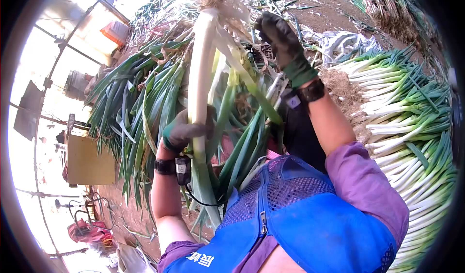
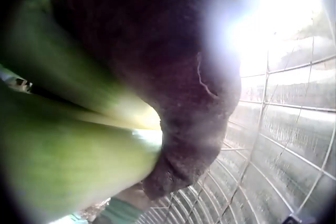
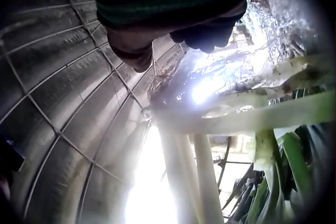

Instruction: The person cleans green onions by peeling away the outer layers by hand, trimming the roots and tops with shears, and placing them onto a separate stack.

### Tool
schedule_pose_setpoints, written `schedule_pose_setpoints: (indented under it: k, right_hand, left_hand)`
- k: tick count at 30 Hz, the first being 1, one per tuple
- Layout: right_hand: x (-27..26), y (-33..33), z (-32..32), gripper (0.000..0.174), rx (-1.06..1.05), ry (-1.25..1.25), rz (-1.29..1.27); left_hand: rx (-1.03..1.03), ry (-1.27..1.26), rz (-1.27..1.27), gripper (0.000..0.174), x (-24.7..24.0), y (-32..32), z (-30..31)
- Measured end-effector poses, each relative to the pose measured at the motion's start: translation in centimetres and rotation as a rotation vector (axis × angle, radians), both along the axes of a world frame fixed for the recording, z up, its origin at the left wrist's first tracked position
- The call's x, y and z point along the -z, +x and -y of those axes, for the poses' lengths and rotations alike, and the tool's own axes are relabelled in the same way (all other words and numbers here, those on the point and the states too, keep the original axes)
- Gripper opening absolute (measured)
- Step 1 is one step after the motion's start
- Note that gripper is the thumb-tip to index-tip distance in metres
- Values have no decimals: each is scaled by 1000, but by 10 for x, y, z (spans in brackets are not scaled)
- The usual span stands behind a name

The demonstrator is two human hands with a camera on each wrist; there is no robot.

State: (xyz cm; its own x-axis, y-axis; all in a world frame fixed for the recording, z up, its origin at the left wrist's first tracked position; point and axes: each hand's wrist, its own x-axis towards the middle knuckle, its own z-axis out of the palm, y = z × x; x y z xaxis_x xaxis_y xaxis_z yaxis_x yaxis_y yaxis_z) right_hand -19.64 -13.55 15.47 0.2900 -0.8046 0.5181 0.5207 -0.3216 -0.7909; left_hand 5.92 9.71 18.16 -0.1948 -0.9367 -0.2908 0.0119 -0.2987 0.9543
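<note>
while the left hand grips the leek mid-frame, the right hand apparently pinches its peeled skin, upper centre.

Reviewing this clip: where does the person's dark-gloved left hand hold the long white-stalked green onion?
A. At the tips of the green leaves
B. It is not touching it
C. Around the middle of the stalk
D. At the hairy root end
C: in the head view the left hand grips round the long white-stalked green onion mid-stalk, while the right hand is up by the root end.
</note>
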Motion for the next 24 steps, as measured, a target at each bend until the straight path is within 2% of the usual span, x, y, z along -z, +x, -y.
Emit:
schedule_pose_setpoints:
  k: [1, 2, 3, 4, 6, 7, 9, 10, 12, 14, 15, 17, 19, 21, 23, 24]
  right_hand:
    - [4, 3, 19, 54, -101, 94, 52]
    - [9, 4, 21, 57, 41, -134, -80]
    - [14, 6, 23, 62, 214, -347, -189]
    - [25, 6, 19, 66, 636, -877, -482]
    - [24, 13, 4, 73, -2, -401, -254]
    - [24, 17, -3, 77, -209, -122, -122]
    - [12, 19, -19, 76, -825, 369, 38]
    - [-1, 13, -27, 67, -804, 179, -157]
    - [-26, 9, -43, 52, -679, -82, -440]
    - [-37, 12, -49, 42, -485, -225, -628]
    - [-20, 17, -37, 36, -452, -162, -562]
    - [6, 24, 24, 30, -168, -820, -394]
    - [-10, 15, 59, 25, 179, -797, -613]
    - [-3, -7, 141, 19, 535, -634, -1171]
    - [-16, -64, 183, 20, 872, -718, -1376]
    - [-23, -92, 203, 21, 1038, -736, -1479]
  left_hand:
    - [15, 13, -3, 74, -1, -1, -1]
    - [39, 17, -35, 72, -2, -3, -1]
    - [63, 22, -66, 69, -3, -7, -2]
    - [87, 29, -97, 67, -3, -11, -2]
    - [116, 45, -134, 68, -5, -20, 0]
    - [105, 36, -125, 69, -4, -18, 0]
    - [57, 33, -103, 73, 0, -11, -2]
    - [22, 38, -89, 77, 4, -4, -3]
    - [-19, 52, -73, 80, 7, -1, -6]
    - [-33, 61, -74, 82, 10, -1, -8]
    - [12, 73, -124, 76, 12, 0, -9]
    - [2, 49, -90, 66, 12, 1, -9]
    - [-29, 51, -24, 58, 14, 2, -14]
    - [-66, 70, 72, 51, 15, 3, -13]
    - [-58, 128, 111, 49, 11, -2, -17]
    - [-63, 165, 151, 55, 9, -2, -23]
